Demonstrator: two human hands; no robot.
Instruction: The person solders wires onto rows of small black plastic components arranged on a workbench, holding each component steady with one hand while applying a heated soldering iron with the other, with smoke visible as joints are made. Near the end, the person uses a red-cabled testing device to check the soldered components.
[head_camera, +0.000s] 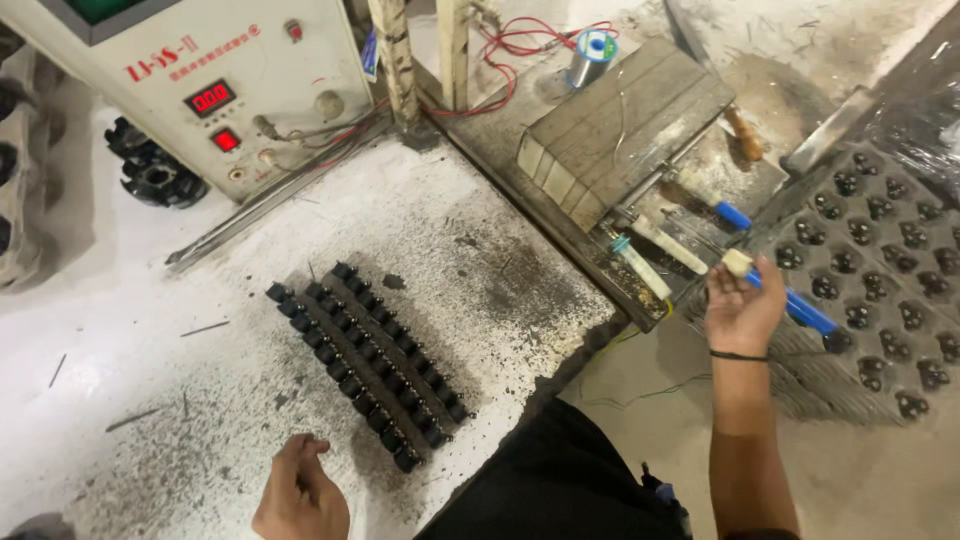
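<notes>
While my right hand (742, 310) pinches the blue-handled tool (800, 310) near its pale tip | left hand (300, 495) loosely curled, empty, beside the black component rows (365, 360) | I'd steady the tip first

The tabletop (150, 330) looks like white painted board, matt, rough and smeared with dark grime. The rows of small black parts (365, 360) look like dull plastic. The tester box (215, 80) has smooth cream painted metal. The solder spool (592, 55) gleams metallic. The block (625, 125) seems worn, grimy wood. The tool handle (800, 310) at the right hand (742, 315) is glossy blue plastic.
</notes>
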